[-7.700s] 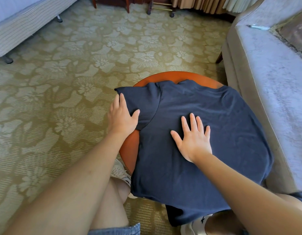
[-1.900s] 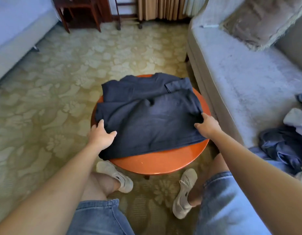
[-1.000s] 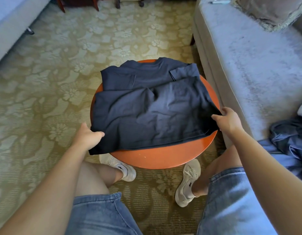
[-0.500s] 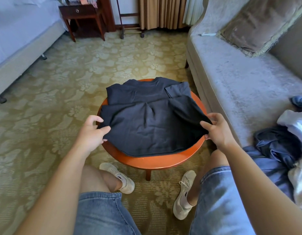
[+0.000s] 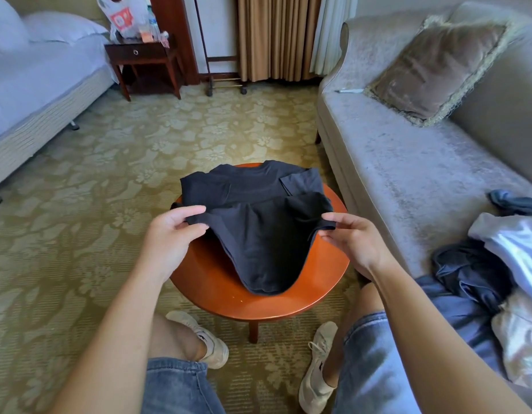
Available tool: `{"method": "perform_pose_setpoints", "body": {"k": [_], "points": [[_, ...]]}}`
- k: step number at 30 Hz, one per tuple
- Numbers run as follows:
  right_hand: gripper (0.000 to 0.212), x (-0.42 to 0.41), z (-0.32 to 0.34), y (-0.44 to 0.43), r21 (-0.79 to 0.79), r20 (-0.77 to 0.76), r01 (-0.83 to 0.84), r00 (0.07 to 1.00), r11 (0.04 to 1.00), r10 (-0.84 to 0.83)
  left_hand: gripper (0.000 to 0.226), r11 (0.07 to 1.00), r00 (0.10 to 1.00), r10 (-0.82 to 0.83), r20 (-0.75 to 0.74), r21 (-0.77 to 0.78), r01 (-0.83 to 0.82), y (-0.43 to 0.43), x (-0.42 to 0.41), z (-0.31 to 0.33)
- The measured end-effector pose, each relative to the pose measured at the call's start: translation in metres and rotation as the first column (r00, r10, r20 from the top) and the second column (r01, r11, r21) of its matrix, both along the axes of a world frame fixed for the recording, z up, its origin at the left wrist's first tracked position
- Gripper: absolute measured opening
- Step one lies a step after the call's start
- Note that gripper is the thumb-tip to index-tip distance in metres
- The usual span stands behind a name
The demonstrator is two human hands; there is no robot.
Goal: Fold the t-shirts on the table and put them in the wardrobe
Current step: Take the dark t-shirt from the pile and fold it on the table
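Fingers (image 5: pixel 189 210) and thumb of the left hand (image 5: pixel 169 240) pinch one corner of a navy t-shirt (image 5: pixel 258 234). The right hand (image 5: pixel 358 245) pinches the opposite corner the same way. Both corners are held above a round orange-brown wooden table (image 5: pixel 211 282). The cloth sags in a loop between the two hands, its lowest fold resting on the tabletop on the person's side. The collar end, with sleeves folded in, lies flat on the far half of the table. Legs in denim shorts (image 5: pixel 175 383) and pale sneakers (image 5: pixel 212 345) show on either side of the table's leg. A grey sofa (image 5: pixel 408 189) runs along the right, with a heap of dark and white clothes (image 5: pixel 473 270) on it just beside the right arm. A fringed brown cushion (image 5: pixel 435 70) leans on the sofa back. A bed (image 5: pixel 35 85) and a dark wooden nightstand (image 5: pixel 142 58) stand well apart across the floral carpet (image 5: pixel 109 162).
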State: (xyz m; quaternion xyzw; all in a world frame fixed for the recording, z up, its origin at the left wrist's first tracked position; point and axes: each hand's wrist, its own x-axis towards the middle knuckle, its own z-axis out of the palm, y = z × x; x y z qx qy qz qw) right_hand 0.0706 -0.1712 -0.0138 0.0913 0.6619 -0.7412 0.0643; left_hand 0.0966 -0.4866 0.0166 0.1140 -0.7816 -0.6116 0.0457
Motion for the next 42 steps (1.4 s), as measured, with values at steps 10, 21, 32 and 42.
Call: {"method": "perform_pose_setpoints", "body": {"k": [10,21,32,42], "points": [[0.015,-0.007,-0.007,-0.004,0.164,-0.087,0.015,0.996,0.986,0.0,0.042,0.968,0.991,-0.135,0.023,-0.21,0.137,-0.012,0.005,0.009],[0.018,-0.005,-0.012,-0.02,0.44,-0.207,0.074,0.978,0.895,0.021,0.027,0.904,0.981,-0.173,-0.09,-0.41,0.122,-0.011,0.019,0.006],[0.025,0.016,0.011,-0.004,0.49,-0.358,0.219,0.933,0.844,-0.034,0.041,0.973,0.971,0.09,-0.221,-0.189,-0.133,-0.021,0.038,-0.002],[0.029,0.057,0.035,0.013,0.479,-0.394,0.274,0.916,0.834,-0.075,0.022,0.975,0.947,0.154,-0.282,-0.114,-0.193,-0.021,0.079,0.024]]}}
